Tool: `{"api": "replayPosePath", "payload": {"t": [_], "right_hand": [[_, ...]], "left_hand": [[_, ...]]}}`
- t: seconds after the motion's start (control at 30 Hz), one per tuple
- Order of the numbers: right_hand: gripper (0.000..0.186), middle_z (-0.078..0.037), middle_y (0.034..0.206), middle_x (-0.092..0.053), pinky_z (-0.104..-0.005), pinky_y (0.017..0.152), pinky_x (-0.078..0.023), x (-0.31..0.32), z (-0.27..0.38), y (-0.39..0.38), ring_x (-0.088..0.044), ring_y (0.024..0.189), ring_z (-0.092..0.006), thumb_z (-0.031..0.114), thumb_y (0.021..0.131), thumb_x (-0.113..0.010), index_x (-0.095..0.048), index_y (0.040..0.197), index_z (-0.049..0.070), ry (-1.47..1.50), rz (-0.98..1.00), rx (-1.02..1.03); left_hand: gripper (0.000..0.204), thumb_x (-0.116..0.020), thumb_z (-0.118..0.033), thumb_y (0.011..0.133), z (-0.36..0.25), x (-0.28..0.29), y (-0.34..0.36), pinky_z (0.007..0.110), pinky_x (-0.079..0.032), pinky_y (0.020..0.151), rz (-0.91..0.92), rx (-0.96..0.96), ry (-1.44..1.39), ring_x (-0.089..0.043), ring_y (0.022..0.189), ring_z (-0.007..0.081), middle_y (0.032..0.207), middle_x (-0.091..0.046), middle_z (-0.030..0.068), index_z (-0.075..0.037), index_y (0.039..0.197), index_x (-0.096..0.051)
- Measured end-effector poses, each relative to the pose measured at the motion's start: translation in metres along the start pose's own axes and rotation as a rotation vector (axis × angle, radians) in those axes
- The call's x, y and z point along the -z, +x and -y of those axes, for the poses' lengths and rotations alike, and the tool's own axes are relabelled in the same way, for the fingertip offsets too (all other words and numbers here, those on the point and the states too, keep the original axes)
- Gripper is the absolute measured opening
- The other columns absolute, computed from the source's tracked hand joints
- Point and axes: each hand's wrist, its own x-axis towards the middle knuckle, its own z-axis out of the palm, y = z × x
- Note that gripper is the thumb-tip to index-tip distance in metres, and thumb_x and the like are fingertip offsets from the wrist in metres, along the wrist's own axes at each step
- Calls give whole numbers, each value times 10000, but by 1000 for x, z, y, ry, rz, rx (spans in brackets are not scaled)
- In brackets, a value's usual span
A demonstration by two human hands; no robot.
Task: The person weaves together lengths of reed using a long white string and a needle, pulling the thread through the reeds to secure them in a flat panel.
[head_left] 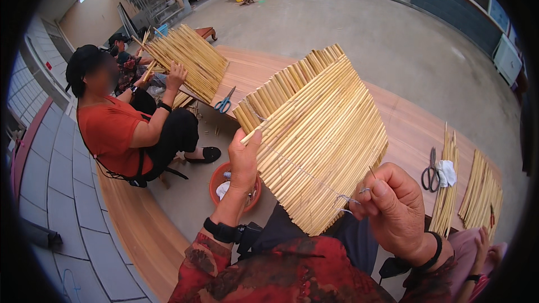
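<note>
A mat of straw-coloured reed stalks (323, 151) slants across my lap, its far part folded back or backed by another layer of stalks (292, 84). My left hand (245, 160) grips its left edge, thumb on top and the other fingers partly hidden. Closed in a pinch, my right hand (393, 205) holds a thin needle (371, 172) just off the mat's near right edge. Pale thread (303, 177) crosses the stalks in a line and runs to my right fingers, with a loose loop below them.
A long wooden table (404, 118) lies beyond the mat. Dark scissors (431, 171), a white cloth (446, 173) and reed bundles (479, 188) lie right; blue-handled scissors (224, 101) left. An orange basin (219, 177) stands on the floor. A person in orange (115, 129) handles another mat (191, 59).
</note>
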Motion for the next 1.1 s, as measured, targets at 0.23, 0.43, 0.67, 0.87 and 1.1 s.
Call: {"api": "replayPosePath", "payload": {"t": [0.23,0.43,0.67,0.87,1.1], "right_hand": [[158,-19,685,-494,-244,583,-384,10,11,13,-425,602,-94,141,947,-486,-490,878,-2,2,-126,19],[157,-74,836,-586,-294,687,-456,111,-9,60,-575,754,-164,121,919,-544,-593,870,-19,-825,-283,298],[86,-97,783,-533,-314,642,-437,111,-22,66,-531,711,-253,33,817,-626,-642,902,26,-1572,-379,398],[200,-62,684,-470,-309,547,-389,53,-37,91,-457,609,-203,-1,733,-689,-669,917,73,-1574,-129,649],[155,-71,716,-550,-324,547,-460,17,-82,118,-572,643,-218,1,730,-694,-624,860,48,-1159,119,453]], "left_hand": [[274,-491,-132,947,-2,0,-8,240,-466,804,18,135,-97,-563,912,97,1067,-591,78,29,1168,-489],[401,-449,-172,966,-16,4,-15,277,-413,929,160,159,-232,-536,1066,159,1187,-542,116,48,1296,-392],[431,-500,-50,913,-20,11,-24,272,-425,907,131,66,117,-540,1062,150,1156,-560,125,62,1308,-371],[420,-507,-28,904,-28,7,-27,266,-436,888,92,66,169,-550,1035,137,1133,-565,112,58,1296,-387],[420,-518,-34,902,-28,7,-29,264,-433,895,79,123,152,-542,1042,130,1132,-554,94,53,1293,-392]]}}
